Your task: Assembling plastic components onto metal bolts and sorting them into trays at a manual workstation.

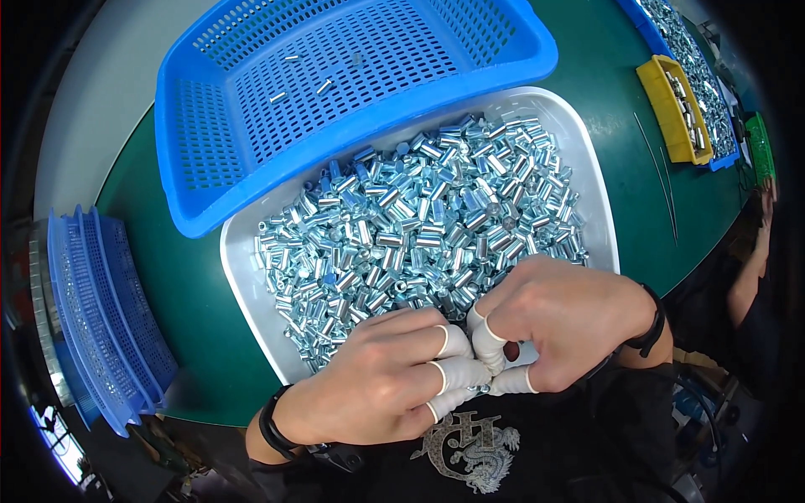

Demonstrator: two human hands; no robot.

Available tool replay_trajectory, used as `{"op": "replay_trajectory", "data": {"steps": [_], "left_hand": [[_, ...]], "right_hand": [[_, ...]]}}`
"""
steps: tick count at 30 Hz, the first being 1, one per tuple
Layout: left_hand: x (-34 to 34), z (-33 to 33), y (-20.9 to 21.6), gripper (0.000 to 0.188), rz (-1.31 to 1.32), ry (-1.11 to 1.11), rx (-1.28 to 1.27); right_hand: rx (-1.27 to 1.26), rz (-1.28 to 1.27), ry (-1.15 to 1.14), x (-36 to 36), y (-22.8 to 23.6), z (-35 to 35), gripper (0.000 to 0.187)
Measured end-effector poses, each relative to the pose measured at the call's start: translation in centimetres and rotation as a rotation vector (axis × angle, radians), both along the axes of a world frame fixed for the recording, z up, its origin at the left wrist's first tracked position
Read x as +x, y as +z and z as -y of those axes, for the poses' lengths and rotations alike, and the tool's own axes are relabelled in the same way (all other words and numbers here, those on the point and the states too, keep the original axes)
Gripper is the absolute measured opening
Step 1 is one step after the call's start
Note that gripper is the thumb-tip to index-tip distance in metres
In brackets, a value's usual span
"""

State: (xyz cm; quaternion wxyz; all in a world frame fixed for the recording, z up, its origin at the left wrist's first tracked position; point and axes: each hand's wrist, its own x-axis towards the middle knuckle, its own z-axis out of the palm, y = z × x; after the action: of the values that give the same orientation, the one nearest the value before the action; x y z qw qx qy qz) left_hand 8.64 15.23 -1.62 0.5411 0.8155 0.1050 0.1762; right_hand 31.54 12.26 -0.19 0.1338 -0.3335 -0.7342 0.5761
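Observation:
My left hand [381,377] and my right hand [558,323] meet fingertip to fingertip over the near edge of a white tray [605,226]. Pale finger cots cover several fingers on both. A small shiny metal piece [480,389] peeks out between the fingertips, where my left fingers pinch it. My right thumb and fingers are closed against the same spot, and what they grip is mostly hidden. Behind the hands, the tray holds a heap of small silvery metal cylinders [419,226], some of which look hollow.
A blue perforated basket [344,113] overlaps the tray's far rim, with a few small metal pins inside. Blue baskets [109,310] stand at the left. A yellow bin [662,109], tweezers [658,172] and a heap of metal parts are at the right, near another person's arm [755,251].

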Motion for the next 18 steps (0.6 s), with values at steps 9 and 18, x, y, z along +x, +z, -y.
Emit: {"op": "replay_trajectory", "data": {"steps": [9,18], "left_hand": [[0.2,-0.1,0.4,0.031,0.013,0.028,-0.019],[-0.4,-0.8,2.3,0.025,-0.03,0.086,0.039]], "right_hand": [[-0.026,-0.03,-0.005,-0.1,0.1,-0.2,0.016],[-0.147,-0.154,-0.104,0.0,0.1,-0.1,0.019]]}}
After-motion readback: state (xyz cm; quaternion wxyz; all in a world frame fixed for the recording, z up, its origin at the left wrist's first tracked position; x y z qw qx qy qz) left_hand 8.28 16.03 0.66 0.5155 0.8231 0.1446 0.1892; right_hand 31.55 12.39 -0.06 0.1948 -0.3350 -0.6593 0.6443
